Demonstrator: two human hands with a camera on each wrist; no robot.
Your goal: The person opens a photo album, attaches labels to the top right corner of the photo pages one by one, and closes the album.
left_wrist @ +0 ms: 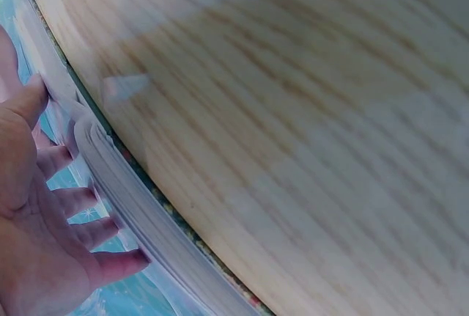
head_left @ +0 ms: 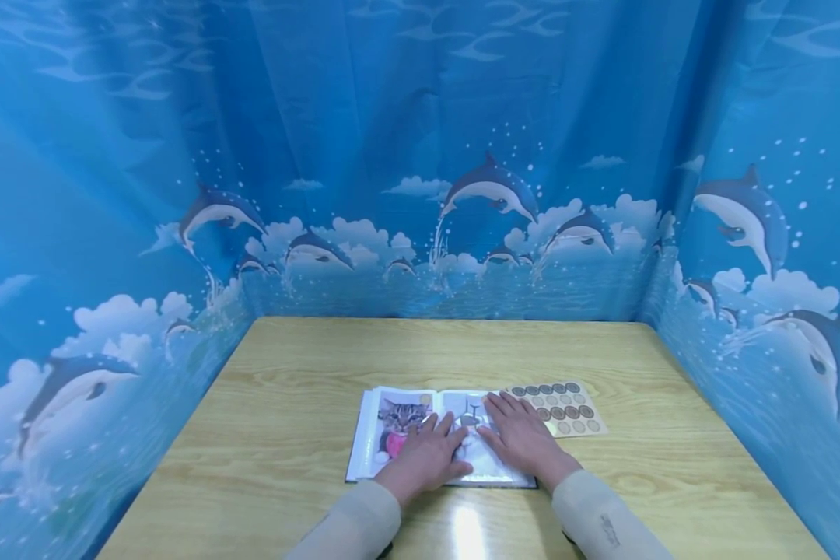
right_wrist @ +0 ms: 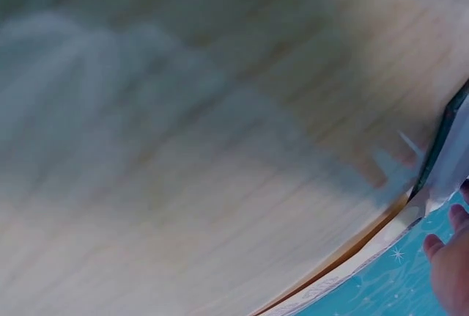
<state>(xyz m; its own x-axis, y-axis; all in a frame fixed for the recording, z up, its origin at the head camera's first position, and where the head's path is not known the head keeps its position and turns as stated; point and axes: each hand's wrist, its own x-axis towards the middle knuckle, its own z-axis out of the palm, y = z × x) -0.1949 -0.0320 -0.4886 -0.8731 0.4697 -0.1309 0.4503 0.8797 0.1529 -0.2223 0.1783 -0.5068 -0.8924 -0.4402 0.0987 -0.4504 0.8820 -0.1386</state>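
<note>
An open photo album (head_left: 367,443) lies on the table, its left page showing a cat picture (head_left: 400,416) with pink below the face. My left hand (head_left: 427,455) rests across the middle of the album with its fingers spread. On the right page, which bears a partly covered picture, my right hand (head_left: 521,435) lies flat, fingers extended toward the top edge. In the left wrist view the left hand (left_wrist: 44,221) touches the album's stacked pages (left_wrist: 132,199). The right wrist view catches only part of the right hand (right_wrist: 451,265), beside the album's dark cover edge (right_wrist: 440,144).
A sheet of round brown and beige stickers (head_left: 574,412) lies to the right of the album, partly behind the right hand. The wooden table (head_left: 287,373) is bordered by blue dolphin-print curtains (head_left: 364,155) at the back and both sides.
</note>
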